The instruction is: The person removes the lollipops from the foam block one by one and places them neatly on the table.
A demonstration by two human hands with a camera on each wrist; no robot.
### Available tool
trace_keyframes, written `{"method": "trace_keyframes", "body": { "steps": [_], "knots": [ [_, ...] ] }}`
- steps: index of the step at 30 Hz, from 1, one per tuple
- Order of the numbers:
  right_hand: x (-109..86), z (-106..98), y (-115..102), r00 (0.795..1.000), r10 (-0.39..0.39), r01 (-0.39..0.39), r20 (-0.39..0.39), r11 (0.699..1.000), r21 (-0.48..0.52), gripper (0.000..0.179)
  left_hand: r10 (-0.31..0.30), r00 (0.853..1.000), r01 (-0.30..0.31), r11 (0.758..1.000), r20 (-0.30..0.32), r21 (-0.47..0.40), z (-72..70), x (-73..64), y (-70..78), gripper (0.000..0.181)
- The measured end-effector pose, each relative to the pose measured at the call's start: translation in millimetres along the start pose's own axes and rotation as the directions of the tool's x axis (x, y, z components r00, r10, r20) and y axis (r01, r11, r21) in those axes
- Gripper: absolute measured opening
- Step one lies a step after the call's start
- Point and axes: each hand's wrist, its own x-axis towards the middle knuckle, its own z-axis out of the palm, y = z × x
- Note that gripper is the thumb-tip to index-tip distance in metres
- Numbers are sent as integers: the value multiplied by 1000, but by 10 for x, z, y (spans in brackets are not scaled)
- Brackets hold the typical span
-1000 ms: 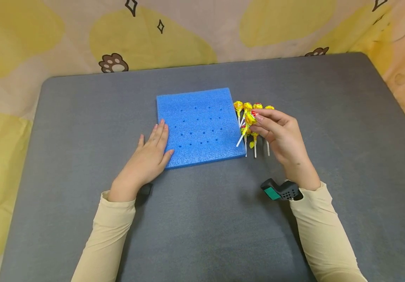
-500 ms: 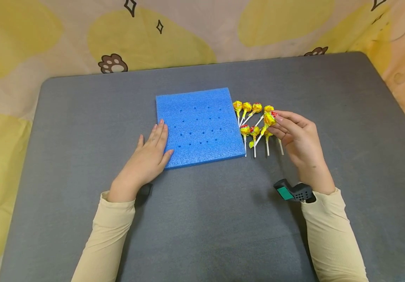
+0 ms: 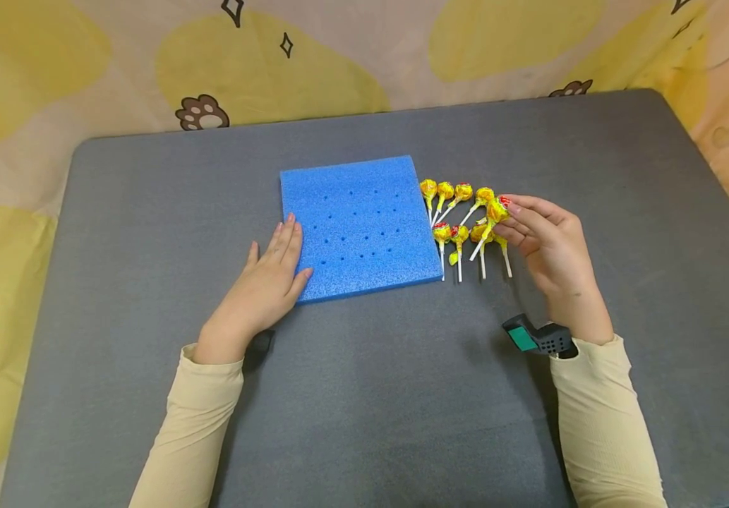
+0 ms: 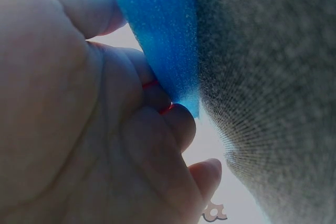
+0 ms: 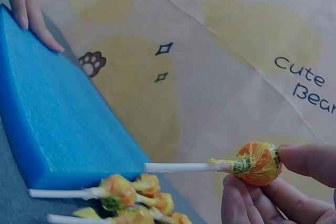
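Note:
My left hand (image 3: 265,286) rests with straight fingers on the left edge of a blue foam board (image 3: 364,229) that has rows of small holes. In the right wrist view the board (image 5: 68,114) lies left of the raised sweet. A lollipop (image 3: 497,209) in a yellow and red wrapper is pinched by its head between the thumb and fingers of my right hand (image 3: 555,247). Its white stick (image 5: 184,167) points away from the hand, free of contact. Below it, several more lollipops (image 3: 459,236) lie in two rows against the board's right side.
A dark grey table (image 3: 364,395) carries everything. Behind it hangs a cream and yellow cloth (image 3: 339,56) with paw prints and stars. A black device with a green patch (image 3: 538,337) is worn on the right wrist.
My right hand has moved to the right with the pinched lollipop, away from the board, uncovering more of the lying lollipops. The left hand has stayed on the board.

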Motion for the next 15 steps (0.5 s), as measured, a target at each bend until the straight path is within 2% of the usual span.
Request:
{"method": "trace_keyframes", "body": {
  "steps": [7,15],
  "knots": [
    [43,-187,-70,999,-5,8,-40,998,67,11,4,1000,-4,1000,-6,-9,0,-2,4,66],
    [105,-480,-63,996,21,-14,-88,997,76,10,3,1000,-3,1000,-1,-5,10,2,-4,66]
  ]
}}
